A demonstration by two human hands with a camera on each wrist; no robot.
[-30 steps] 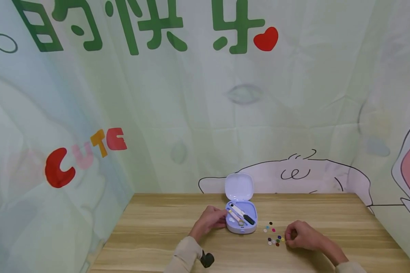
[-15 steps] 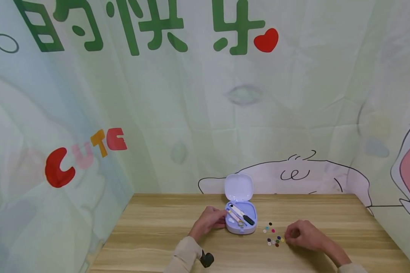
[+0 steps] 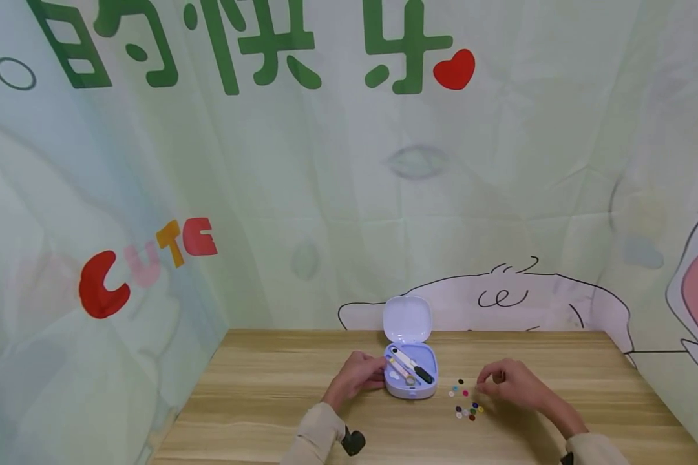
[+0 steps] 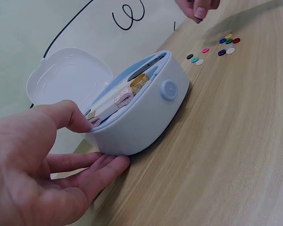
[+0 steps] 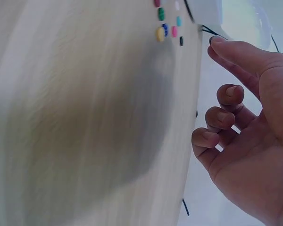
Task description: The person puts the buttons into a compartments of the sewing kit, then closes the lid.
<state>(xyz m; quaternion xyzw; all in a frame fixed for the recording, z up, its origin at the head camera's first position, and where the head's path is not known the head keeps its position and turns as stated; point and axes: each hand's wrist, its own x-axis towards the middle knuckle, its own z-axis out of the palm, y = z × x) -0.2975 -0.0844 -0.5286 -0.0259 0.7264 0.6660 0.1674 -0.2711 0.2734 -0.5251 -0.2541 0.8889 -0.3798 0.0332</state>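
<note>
My left hand (image 3: 357,374) holds the near-left side of a light blue sewing box (image 4: 146,115), thumb at its rim and fingers low against its wall. The box's lid (image 3: 407,318) stands raised. Inside lie a white tool with a black end (image 3: 423,374), a folded pinkish strip (image 4: 124,98) and a gold ring-like thimble (image 4: 139,82). Off the table, right of the box, my right hand (image 3: 514,385) pinches a small dark button (image 5: 212,41) between thumb and forefinger, its other fingers loosely curled. Below it lie several loose buttons, among them a pink button (image 4: 205,50) and a yellow button (image 5: 160,34).
The wooden table (image 3: 267,400) reaches back to a printed cloth backdrop (image 3: 326,194). The loose buttons sit in two small clusters between the box and my right hand. A black wrist device (image 3: 353,443) is at my left sleeve.
My right hand has risen from beside the lower button cluster and moved slightly away from me and leftward, with the dark button in its fingertips. The left hand and box have stayed in place.
</note>
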